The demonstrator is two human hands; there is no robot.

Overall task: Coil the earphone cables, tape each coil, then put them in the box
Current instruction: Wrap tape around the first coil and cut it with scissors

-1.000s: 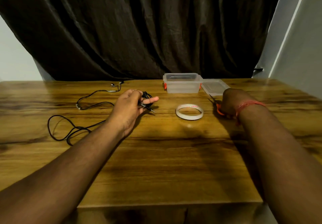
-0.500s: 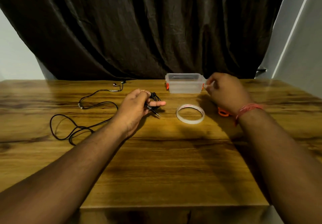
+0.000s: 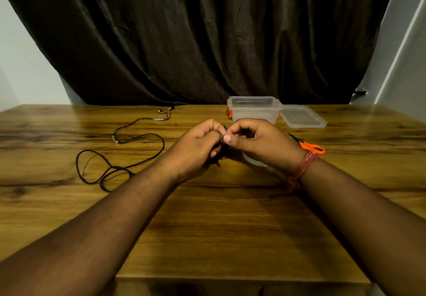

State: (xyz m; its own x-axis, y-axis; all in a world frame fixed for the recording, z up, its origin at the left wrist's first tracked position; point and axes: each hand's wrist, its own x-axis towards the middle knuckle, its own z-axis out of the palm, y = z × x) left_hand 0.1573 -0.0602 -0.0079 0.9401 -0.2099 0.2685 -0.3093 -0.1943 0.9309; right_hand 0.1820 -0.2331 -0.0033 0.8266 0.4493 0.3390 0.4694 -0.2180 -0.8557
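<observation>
Left hand (image 3: 196,144) gripping coiled cable (image 3: 222,153), right hand (image 3: 255,141) pinching at it: taping step, judged. Next: wrapping snugly, then into far box (image 3: 253,111).

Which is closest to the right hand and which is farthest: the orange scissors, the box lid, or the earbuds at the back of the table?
From the right hand:
1. Orange scissors, just right of the wrist.
2. Box lid, behind and to the right, beside the box.
3. Earbuds, far back on the left.
</observation>
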